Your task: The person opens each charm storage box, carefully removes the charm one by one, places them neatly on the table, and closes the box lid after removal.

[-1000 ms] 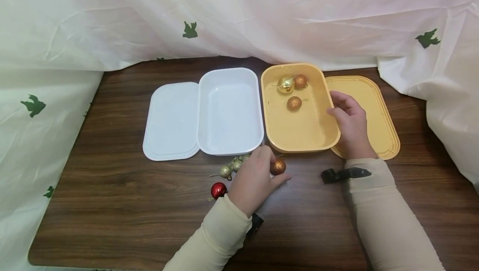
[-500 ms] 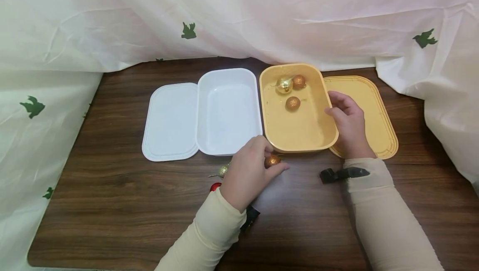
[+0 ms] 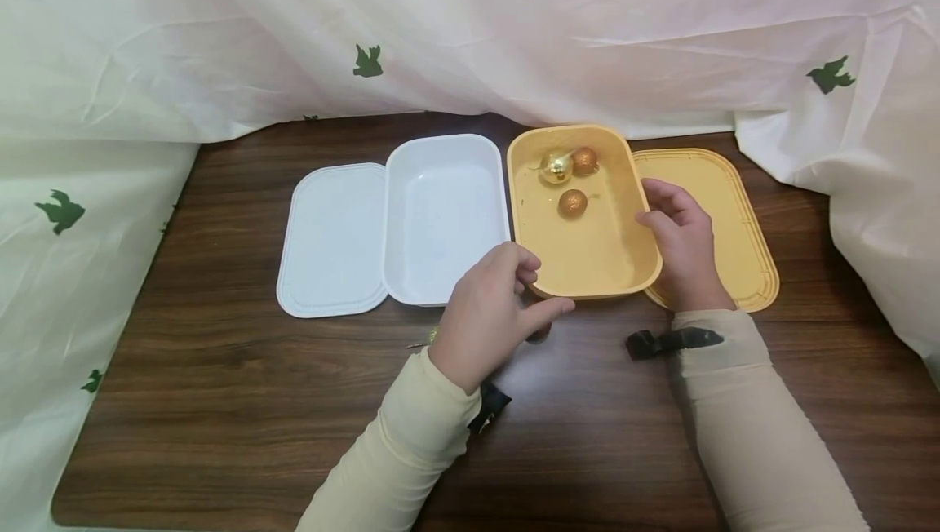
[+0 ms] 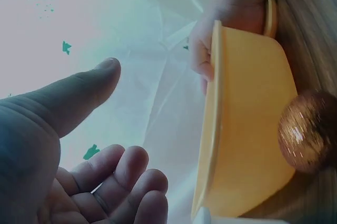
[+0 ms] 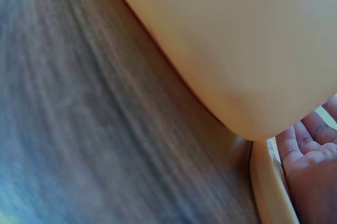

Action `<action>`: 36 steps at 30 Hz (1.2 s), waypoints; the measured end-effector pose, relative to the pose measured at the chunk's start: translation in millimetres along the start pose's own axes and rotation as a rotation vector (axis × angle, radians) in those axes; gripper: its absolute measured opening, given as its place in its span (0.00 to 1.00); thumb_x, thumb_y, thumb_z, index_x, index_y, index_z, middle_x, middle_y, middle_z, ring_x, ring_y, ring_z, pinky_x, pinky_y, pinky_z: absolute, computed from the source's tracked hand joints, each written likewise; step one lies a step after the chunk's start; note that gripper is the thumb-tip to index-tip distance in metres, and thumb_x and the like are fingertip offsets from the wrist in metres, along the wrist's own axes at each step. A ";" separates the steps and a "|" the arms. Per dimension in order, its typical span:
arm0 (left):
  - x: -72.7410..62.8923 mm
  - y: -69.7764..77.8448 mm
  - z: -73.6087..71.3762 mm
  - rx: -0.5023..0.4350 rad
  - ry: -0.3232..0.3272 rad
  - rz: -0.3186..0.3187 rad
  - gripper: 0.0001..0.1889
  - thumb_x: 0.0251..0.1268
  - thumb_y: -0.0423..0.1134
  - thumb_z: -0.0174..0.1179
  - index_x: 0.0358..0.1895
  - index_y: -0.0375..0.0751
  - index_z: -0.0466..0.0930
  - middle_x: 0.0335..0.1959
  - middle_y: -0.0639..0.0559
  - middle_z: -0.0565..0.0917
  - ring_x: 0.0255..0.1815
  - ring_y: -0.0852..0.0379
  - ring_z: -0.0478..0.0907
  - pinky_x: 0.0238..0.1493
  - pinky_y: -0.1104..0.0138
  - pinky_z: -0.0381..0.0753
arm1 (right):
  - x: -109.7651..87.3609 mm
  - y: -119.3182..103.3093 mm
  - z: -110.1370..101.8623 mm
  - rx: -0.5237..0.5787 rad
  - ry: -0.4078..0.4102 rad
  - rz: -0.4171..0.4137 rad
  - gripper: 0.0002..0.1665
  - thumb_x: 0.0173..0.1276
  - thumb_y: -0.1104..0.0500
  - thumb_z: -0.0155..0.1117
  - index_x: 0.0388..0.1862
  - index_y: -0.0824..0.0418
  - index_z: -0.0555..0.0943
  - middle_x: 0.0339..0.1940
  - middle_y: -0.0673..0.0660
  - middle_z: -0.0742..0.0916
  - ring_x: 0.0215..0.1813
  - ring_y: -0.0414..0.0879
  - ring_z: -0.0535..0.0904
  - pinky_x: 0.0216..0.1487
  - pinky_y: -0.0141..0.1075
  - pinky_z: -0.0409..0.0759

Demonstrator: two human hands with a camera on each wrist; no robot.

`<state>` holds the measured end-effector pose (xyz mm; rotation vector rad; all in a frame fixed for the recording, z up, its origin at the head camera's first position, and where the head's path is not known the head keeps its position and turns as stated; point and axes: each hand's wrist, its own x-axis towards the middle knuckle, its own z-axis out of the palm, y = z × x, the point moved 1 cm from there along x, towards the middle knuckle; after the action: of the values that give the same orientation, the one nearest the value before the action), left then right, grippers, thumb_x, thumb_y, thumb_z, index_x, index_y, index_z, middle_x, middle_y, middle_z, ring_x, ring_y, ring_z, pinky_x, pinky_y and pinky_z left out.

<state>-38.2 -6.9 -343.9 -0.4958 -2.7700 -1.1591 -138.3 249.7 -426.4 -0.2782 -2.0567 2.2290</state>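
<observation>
Loading step, I judge: my left grip [image 3: 485, 312] is spread, empty, near the loose copper bauble [image 4: 309, 132], right grip [image 3: 685, 246] pinches the yellow box [image 3: 587, 253]; next move needs a pinch.

We record one left sleeve [image 3: 392, 446]: long, cream, creased, with a black, blocky wrist attachment [image 3: 491, 403] and a bare left hand [image 3: 485, 313]. We list one right sleeve [image 3: 760, 426]: matching, with a block-ended black wrist strap [image 3: 683, 341] and a bare right hand [image 3: 686, 250].

A pale cloth [image 3: 470, 18] printed with green birds [image 3: 368, 61] hangs behind and beside a dark wood-grain table [image 3: 220, 410].
</observation>
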 end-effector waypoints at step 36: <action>75.7 -8.9 19.7 -0.460 -0.022 -0.213 0.19 0.63 0.43 0.71 0.55 0.42 0.81 0.49 0.55 0.86 0.45 0.62 0.84 0.46 0.75 0.82 | 1.7 2.4 -2.0 -0.009 -0.012 -0.034 0.23 0.68 0.70 0.59 0.62 0.61 0.80 0.53 0.54 0.84 0.54 0.45 0.78 0.47 0.25 0.82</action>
<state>-111.8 20.7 -347.8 -0.2477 -2.6150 -1.8641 -139.5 251.8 -429.1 -0.2295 -2.0621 2.2074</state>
